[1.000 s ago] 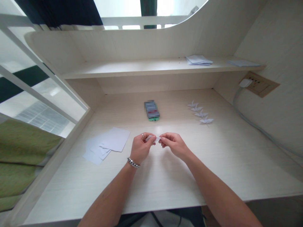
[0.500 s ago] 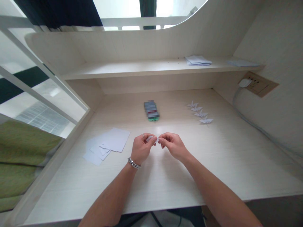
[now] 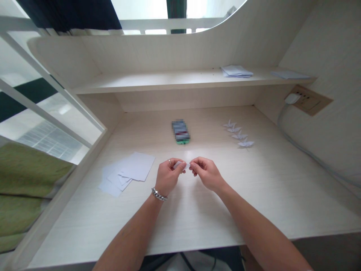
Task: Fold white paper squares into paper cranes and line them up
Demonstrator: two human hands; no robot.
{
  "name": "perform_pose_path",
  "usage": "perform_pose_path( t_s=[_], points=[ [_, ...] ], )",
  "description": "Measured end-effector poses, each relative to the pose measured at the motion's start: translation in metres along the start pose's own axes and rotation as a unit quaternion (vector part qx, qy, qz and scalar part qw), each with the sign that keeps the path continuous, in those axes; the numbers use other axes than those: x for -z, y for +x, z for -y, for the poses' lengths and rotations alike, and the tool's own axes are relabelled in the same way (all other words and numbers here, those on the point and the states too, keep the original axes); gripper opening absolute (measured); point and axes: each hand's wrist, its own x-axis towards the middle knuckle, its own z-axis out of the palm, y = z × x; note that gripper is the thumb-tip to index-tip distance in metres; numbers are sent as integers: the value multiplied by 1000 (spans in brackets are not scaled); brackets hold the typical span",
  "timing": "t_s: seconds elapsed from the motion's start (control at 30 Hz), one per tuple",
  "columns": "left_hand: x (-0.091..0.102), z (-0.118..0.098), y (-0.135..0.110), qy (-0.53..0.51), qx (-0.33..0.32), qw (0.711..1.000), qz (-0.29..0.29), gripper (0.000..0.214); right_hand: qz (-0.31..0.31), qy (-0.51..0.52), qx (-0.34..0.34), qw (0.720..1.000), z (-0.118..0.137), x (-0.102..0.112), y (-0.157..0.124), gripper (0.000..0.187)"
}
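Note:
Between my two hands is a small folded white paper, mostly covered by fingers. My left hand pinches its body between thumb and fingers; a ring and a chain bracelet are on this side. The fingertips of my right hand are closed on the paper's narrow right end. Both hands hover just above the desk. To the left lie loose white paper sheets, overlapping. On the right, several folded paper cranes stand in a slanted row.
A phone-like device, blurred out with a green lower edge, lies beyond my hands. Paper stacks rest on the shelf. A white plug sits in the wall socket, its grey cable running down the right side.
Hardly anything differs. My hands have shifted very slightly apart, both still pinching the folded paper. The sheets, cranes and device stay where they were.

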Motion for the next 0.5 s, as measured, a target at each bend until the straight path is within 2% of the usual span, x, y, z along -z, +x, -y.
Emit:
perform_pose_path(
  t_s=[0.23,0.5],
  points=[
    [-1,1,-1,35,-6,999,11,18,19,-47,6,999,6,2,-3,20],
    [-3,0,-1,-105,98,989,34,21,-14,-108,38,993,10,-4,-7,16]
  ],
)
